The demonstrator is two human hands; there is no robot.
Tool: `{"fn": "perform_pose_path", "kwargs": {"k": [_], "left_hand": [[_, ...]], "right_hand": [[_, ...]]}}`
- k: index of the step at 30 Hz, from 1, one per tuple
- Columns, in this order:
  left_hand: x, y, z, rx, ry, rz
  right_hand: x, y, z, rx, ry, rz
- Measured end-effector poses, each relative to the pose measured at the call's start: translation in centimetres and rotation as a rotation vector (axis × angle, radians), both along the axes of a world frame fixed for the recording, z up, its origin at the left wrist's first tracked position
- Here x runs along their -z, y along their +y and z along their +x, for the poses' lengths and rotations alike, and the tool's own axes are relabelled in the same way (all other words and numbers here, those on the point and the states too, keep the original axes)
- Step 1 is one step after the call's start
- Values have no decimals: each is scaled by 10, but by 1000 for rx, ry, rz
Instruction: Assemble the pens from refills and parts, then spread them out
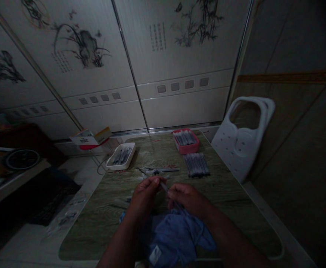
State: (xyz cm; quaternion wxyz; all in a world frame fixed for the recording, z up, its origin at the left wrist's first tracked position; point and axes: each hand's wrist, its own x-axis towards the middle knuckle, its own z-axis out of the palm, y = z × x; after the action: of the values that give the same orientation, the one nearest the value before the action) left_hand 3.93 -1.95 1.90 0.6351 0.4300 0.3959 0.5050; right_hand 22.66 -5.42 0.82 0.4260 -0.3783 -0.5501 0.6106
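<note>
My left hand (pixel 144 193) and my right hand (pixel 187 197) are close together over the near middle of a low wood-grain table (pixel 230 190). Both are closed on a thin pen-like stick (pixel 165 187) that runs between them, the left pinching its upper end and the right wrapped round its lower part. A crumpled blue cloth (pixel 176 238) lies under my wrists. Just beyond my fingers lie a few loose pen parts (pixel 163 170).
A pink tray (pixel 185 140) of pens sits at the table's far edge, with a row of pens (pixel 196 164) laid out before it. A white tray (pixel 121 156) of dark pens overhangs the far left corner. A white plastic seat (pixel 242 136) leans at the right.
</note>
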Motion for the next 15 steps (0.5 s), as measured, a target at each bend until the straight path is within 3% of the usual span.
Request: {"fn": "perform_pose_path", "kwargs": {"k": [4,9,12,15], "left_hand": [[-3,11,-21,-195,67,32],[2,24,-54,-388,360,115],[10,29,-59,-410,585,203],[18,33,-54,-327,840,307]], "right_hand": [[4,7,7,224,-37,-17],[15,16,14,416,53,-99],[21,20,15,464,96,-99],[24,22,15,497,121,-112]]}}
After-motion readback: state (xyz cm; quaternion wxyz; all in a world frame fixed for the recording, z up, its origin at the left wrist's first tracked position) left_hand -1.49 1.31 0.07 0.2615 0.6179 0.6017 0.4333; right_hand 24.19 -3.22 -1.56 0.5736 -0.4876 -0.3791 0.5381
